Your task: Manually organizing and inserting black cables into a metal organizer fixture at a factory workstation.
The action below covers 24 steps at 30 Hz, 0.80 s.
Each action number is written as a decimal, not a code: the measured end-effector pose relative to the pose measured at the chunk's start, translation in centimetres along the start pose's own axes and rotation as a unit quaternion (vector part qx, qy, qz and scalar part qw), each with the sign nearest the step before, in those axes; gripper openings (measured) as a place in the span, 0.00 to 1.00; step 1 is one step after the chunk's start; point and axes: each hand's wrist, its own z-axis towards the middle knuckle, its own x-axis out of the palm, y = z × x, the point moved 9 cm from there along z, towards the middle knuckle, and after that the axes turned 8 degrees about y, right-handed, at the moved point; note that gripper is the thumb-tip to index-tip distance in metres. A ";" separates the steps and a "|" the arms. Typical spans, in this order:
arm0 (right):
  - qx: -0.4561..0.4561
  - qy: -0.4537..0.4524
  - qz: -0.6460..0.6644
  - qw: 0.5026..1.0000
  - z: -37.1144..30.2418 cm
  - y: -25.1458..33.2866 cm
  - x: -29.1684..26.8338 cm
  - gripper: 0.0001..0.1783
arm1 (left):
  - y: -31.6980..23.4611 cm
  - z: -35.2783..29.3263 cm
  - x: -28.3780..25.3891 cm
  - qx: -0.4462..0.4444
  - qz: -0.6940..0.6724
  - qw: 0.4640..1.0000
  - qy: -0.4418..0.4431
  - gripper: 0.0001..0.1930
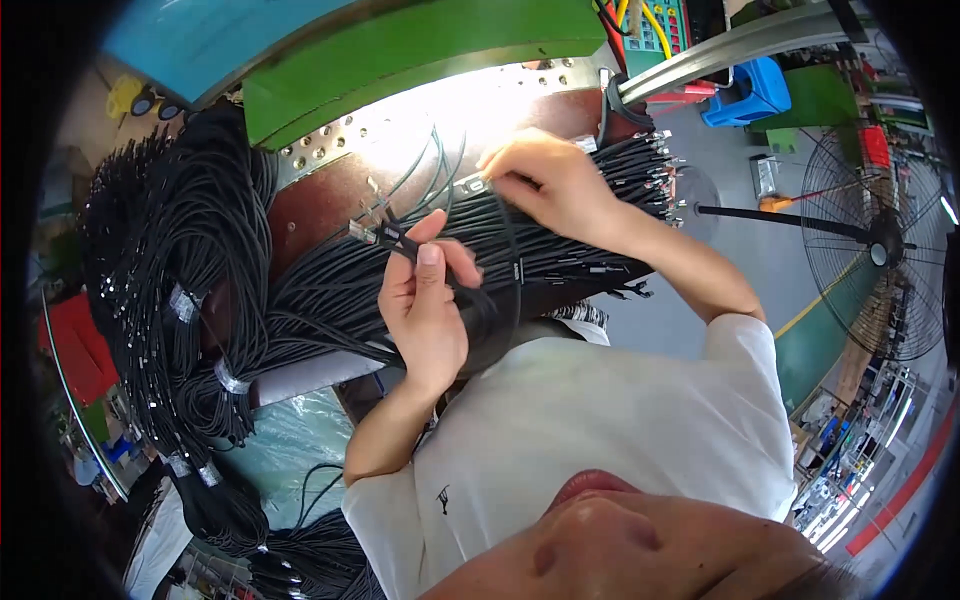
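My left hand (428, 315) is closed on a few black cables, pinched between thumb and fingers. Their metal-tipped connectors (364, 232) stick out past the fingertips on the left. Farther off and to the right, my right hand (555, 185) is closed, its fingertips together at a black cable by a pale connector (473, 186). Exactly how the fingertips grip it is hard to see in the glare. Beneath both hands a broad layer of black cables (560, 235) lies across the bench, with metal plugs (660, 160) along its right end.
Thick cable bundles (200, 190) hang over the bench's left side, tied with clear wrap. A green panel (420, 60) and a brightly lit perforated metal strip (350, 125) run along the back. On the right stand a blue plastic stool (750, 92) and a large fan (880, 245).
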 end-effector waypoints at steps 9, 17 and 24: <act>0.014 0.057 -0.016 0.998 0.9 0.1 2.1 0.08 | 3.3 0.4 2.4 -0.191 -0.194 0.962 0.016 0.17; -0.156 -0.075 -0.202 0.964 -0.2 5.5 -2.0 0.13 | 3.5 0.5 2.2 -0.211 -0.206 0.956 0.008 0.12; -0.249 -0.040 -0.315 0.915 -1.7 7.0 -0.4 0.12 | 3.6 0.2 3.4 -0.305 -0.230 0.918 0.106 0.11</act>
